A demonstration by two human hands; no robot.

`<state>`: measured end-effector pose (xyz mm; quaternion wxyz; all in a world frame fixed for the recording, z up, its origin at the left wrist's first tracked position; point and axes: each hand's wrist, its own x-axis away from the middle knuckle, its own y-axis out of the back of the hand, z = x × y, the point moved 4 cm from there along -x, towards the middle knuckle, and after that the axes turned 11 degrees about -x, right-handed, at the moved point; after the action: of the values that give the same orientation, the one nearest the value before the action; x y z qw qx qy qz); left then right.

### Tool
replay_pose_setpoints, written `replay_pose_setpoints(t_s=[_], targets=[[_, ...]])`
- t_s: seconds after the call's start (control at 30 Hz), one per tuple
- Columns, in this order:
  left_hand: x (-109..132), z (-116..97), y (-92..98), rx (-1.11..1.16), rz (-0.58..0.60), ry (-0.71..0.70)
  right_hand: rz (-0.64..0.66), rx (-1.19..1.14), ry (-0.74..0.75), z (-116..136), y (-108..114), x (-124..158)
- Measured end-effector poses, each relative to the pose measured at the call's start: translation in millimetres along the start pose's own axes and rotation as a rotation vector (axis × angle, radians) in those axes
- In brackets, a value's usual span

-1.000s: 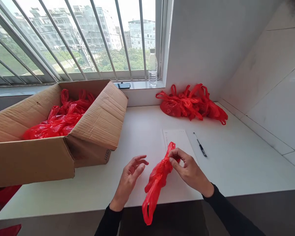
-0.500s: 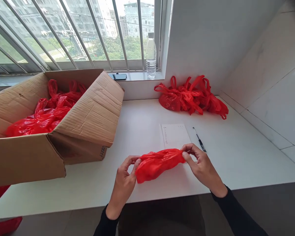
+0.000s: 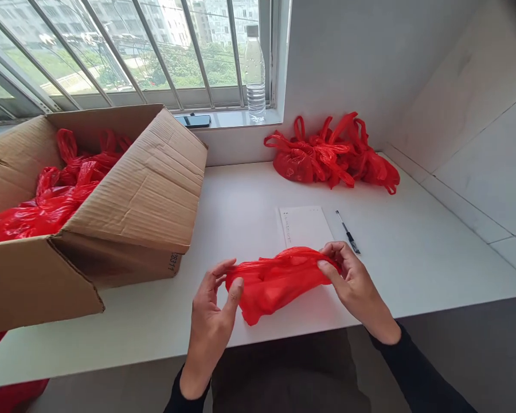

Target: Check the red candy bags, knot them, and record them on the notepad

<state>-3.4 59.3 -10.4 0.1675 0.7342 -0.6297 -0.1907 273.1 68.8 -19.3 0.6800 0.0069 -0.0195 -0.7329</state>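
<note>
I hold a crumpled red plastic bag [image 3: 275, 281] stretched sideways between both hands, just above the front part of the white counter [image 3: 413, 258]. My left hand [image 3: 210, 315] pinches its left end between thumb and fingers. My right hand [image 3: 355, 284] grips its right end, fingers curled over the plastic. The bag sags a little in the middle.
An open cardboard box [image 3: 124, 212] holding several red bags [image 3: 55, 192] stands at the left. A pile of tied red bags [image 3: 331, 152] lies at the back right. A white sheet of paper [image 3: 305, 226] and a pen [image 3: 347, 231] lie behind my hands. A water bottle [image 3: 254, 74] and a phone [image 3: 193, 120] are on the sill.
The bag hung from my right hand alone; my left hand has since taken its other end, and the bag is now spread wider between both hands.
</note>
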Motion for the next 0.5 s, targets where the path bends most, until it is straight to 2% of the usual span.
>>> replay_pose_setpoints(t_s=[0.07,0.13,0.27,0.33,0.37,0.43,0.47,0.5], targets=[[3.9,-11.2,-4.6,-0.061,0.058,-0.062,0.070,0.003,-0.055,5.3,-7.2,4.1],[5.5,-18.7,-5.9,-0.086,0.063,-0.079,0.079,0.006,-0.076,10.9,-11.3,5.4],[3.8,-12.3,7.4,0.098,-0.121,0.058,-0.128,-0.120,-0.046,10.6,1.3,4.4],[4.3,-7.8,11.1,0.158,-0.125,0.098,-0.235,-0.143,-0.013,9.6,8.5,8.8],[5.2,-7.6,11.9,0.156,-0.114,0.091,-0.301,-0.115,0.045,12.6,10.9,13.2],[8.5,-11.1,12.6,0.117,-0.114,0.039,-0.431,-0.027,0.268,27.2,10.8,25.8],[10.6,-14.2,12.8,0.093,-0.127,0.004,-0.425,0.026,0.397,37.0,5.9,31.9],[12.8,-17.9,12.9,0.072,-0.144,-0.030,-0.350,0.095,0.509,46.5,-2.6,36.7]])
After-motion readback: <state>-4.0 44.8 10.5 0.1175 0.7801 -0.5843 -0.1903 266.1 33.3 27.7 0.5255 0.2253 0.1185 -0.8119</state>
